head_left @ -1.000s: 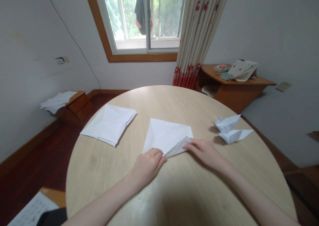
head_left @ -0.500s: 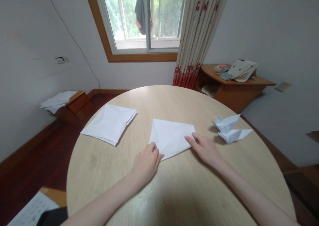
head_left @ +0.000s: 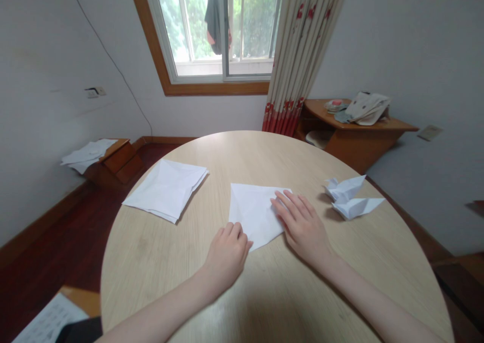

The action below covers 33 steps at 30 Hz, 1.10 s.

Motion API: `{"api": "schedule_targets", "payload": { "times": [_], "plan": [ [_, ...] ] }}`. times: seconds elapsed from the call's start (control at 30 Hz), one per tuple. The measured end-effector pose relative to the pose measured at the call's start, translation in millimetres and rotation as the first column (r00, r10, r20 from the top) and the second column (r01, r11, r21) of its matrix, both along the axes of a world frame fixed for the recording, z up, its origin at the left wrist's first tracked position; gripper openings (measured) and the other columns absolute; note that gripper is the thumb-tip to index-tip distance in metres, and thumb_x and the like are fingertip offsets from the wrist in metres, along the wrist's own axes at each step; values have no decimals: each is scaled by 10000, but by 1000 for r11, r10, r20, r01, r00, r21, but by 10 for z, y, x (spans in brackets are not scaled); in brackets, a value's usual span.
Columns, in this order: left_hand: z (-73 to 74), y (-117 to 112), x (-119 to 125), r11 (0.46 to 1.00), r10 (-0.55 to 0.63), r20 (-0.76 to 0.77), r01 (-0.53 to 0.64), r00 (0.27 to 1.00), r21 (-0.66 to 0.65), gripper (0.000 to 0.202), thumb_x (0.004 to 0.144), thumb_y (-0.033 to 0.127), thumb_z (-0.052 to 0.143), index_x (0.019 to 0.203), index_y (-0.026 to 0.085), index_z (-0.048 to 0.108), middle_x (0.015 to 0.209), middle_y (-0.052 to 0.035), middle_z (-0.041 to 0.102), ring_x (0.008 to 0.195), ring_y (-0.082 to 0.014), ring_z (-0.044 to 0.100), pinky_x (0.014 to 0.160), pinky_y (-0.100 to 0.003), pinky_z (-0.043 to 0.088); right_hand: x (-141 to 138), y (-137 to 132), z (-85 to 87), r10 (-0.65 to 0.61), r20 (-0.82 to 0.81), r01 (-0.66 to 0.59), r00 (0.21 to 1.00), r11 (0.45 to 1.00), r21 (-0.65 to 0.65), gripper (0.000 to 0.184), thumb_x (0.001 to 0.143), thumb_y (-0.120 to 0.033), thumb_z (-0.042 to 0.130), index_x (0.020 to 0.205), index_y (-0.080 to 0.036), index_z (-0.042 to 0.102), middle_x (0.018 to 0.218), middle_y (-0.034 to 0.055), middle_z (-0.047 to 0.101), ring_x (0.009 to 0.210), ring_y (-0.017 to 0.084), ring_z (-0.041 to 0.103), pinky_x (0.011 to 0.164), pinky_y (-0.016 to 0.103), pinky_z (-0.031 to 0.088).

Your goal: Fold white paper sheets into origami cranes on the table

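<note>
A folded sheet of white paper [head_left: 253,212] lies on the round table in front of me. At its near left corner my left hand [head_left: 229,250] is closed, fingers curled and thumb along the edge, pinching the paper. Flat across the right part of the sheet rests my right hand [head_left: 300,227], its fingers stretched out and a little apart. That hand hides the sheet's right corner. Two folded paper cranes [head_left: 353,207] stand close together to the right. A stack of white paper squares [head_left: 166,187] lies to the left.
The pale wooden table [head_left: 242,151] has a curved far edge. Behind it are a window and a curtain [head_left: 298,56]. A brown desk [head_left: 363,126] with a cloth bag [head_left: 368,108] stands back right. Papers cover a small cabinet [head_left: 117,161] at left.
My right hand has gone from pinching the paper's right corner to lying flat over it with fingers extended. The sheet and my left hand have shifted slightly toward me.
</note>
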<state>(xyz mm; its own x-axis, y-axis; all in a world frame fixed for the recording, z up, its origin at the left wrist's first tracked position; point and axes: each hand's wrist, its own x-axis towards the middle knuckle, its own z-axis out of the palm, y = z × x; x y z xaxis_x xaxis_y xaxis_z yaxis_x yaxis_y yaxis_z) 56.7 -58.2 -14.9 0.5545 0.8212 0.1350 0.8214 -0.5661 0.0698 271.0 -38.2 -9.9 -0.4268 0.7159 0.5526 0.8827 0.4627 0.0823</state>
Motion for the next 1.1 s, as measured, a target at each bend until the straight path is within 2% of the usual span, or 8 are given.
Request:
{"api": "schedule_targets", "payload": {
  "times": [0.13,0.27,0.4,0.57,0.77,0.93,1.1],
  "plan": [
    [-17,-28,18,999,-38,-9,38,999,38,216,951,220,468,859,131,642,894,-93,599,851,-253,550,698,-383,474,-99,-52,-48,119,164,-124,979,992,15,513,829,-10,338,1292,-142,515,1367,111,536,1359,250,348,1131,511,202],
    [-43,-56,41,995,-39,-18,41,999,87,200,938,214,490,840,134,645,868,-85,604,831,-253,554,683,-387,470,-193,-84,-108,179,174,-182,968,983,2,399,807,-57,420,1143,-141,618,1145,103,673,1324,257,400,1148,507,172],
    [-43,-93,63,995,-22,-19,24,1000,92,184,927,213,510,823,142,645,868,-81,613,825,-254,565,672,-380,473,-254,-106,-111,179,205,-176,962,984,-29,258,789,-93,480,975,-142,652,976,109,692,1243,263,479,1165,499,115],
    [6,-141,96,999,-7,-28,8,1000,36,207,937,206,479,844,136,651,896,-95,616,854,-261,569,691,-388,478,-279,-98,-74,164,198,-149,966,985,-89,155,874,-173,470,829,-172,619,886,94,672,1121,253,546,1160,520,85],
    [118,-176,78,996,52,-47,-55,998,-67,255,934,292,497,883,110,668,939,-126,613,910,-287,564,731,-415,465,-278,-89,-50,172,169,-147,970,977,-155,152,876,-156,466,819,-155,606,870,89,655,1122,258,535,1159,534,53],
    [204,-128,-28,981,53,-61,-63,997,-182,299,929,347,514,795,139,682,903,-106,637,905,-280,582,762,-415,437,-274,-97,-43,173,161,-142,972,972,-186,163,887,-168,457,825,-158,607,885,94,653,1126,259,529,1159,536,61],
    [211,-88,-57,971,46,-51,-57,998,-232,250,942,274,479,838,141,664,871,-88,664,880,-265,608,763,-407,414,-268,-88,-47,178,161,-143,971,967,-209,159,881,-152,457,828,-163,606,898,96,653,1140,261,522,1158,543,83]
  ]
}}
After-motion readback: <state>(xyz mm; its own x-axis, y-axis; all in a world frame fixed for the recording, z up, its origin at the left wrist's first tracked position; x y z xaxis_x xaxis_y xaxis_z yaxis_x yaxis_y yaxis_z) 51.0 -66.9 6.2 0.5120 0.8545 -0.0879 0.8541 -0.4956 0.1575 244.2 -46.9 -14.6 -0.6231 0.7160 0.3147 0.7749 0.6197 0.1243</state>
